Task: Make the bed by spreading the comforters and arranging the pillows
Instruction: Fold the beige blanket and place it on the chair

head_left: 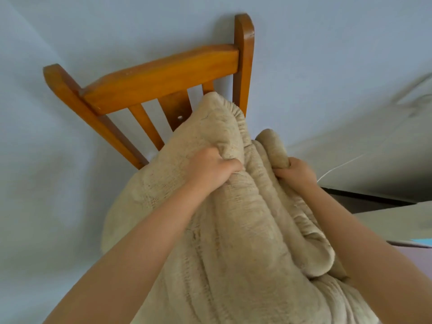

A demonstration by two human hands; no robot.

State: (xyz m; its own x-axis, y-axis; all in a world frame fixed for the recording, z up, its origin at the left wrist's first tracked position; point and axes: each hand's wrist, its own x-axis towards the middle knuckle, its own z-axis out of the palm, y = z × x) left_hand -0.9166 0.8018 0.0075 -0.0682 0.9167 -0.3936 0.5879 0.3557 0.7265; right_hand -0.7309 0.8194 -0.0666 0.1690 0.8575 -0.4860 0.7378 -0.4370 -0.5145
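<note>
A thick beige comforter [233,242] is bunched up in front of me and fills the lower middle of the head view. My left hand [212,168] is clenched on a fold near its upper edge. My right hand [297,174] grips a rolled fold just to the right. The top of the comforter leans against a wooden chair back [163,76]. What lies beneath the comforter is hidden.
The orange-brown chair with vertical slats stands against a pale blue wall [70,183]. At the right, a white sheeted surface [374,148] with a thin white cord [339,167] lies above a dark gap [364,198].
</note>
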